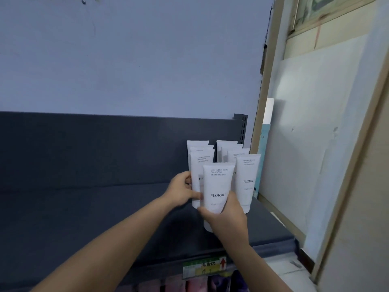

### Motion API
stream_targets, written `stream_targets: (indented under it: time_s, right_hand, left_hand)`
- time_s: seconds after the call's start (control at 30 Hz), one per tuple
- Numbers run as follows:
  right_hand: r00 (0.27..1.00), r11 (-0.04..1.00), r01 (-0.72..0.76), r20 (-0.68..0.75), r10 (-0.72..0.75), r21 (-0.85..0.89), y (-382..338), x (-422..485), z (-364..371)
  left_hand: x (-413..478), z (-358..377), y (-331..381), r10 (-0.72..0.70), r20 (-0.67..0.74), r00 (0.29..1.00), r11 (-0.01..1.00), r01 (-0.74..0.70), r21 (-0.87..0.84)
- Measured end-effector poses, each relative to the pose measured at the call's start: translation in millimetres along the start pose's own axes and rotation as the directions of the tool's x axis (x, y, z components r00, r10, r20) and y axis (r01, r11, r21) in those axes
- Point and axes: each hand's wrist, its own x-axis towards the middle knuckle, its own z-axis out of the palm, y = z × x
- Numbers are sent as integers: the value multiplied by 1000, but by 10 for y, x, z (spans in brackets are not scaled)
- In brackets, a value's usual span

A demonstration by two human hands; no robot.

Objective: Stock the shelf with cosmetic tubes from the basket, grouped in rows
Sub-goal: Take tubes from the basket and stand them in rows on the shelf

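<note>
White cosmetic tubes marked FLORAL stand cap-down in two rows at the right end of the dark grey shelf (84,207). My right hand (227,216) grips the lower part of a white tube (217,186) in front of the left row. My left hand (182,190) touches the side of the left row's front tube (197,171), with its thumb reaching to the held tube. The right row's front tube (248,180) stands alone, untouched. The basket is out of view.
A dark back panel (105,148) rises behind the shelf, with a perforated upright (242,127) at its right end. A pale framed board (315,144) leans to the right of the shelf. A price label (204,267) sits on the shelf's front edge; coloured goods show below.
</note>
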Motion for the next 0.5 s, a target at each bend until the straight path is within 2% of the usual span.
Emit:
stream_targets:
  time_s: [0.5]
  right_hand:
    - [1000,999,-21,-12,20,-36,6,-51,15]
  left_hand:
    - [-12,49,-79,10,-55,998,989,-1,150]
